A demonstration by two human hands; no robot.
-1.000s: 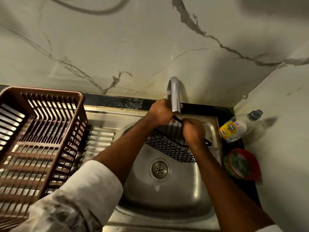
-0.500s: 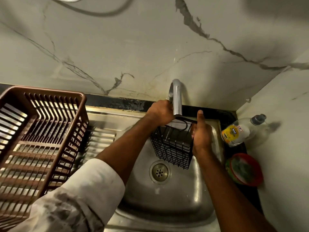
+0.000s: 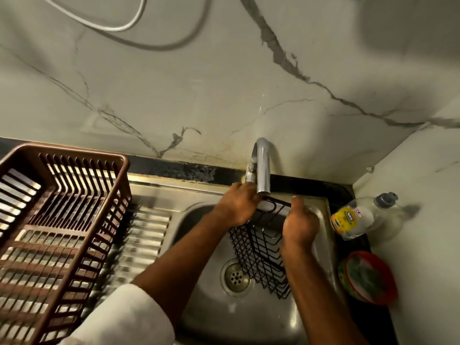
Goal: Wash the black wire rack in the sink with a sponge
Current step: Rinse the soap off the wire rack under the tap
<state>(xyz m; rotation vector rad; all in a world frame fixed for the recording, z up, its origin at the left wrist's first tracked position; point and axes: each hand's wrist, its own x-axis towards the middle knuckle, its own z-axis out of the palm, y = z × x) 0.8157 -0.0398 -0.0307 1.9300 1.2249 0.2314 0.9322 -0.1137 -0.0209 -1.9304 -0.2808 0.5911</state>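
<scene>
rack: black wire grid, box-shaped, tilted over steel sink
left hand: gripped rack's rounded rim under chrome tap
right hand: clasped rack's side

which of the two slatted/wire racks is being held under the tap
The black wire rack, gripped by the left hand and right hand over the sink. The brown plastic basket sits untouched on the drainboard.

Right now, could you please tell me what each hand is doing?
Left hand: grips the black wire rack at its top edge.
Right hand: holds the rack's right side.
</scene>
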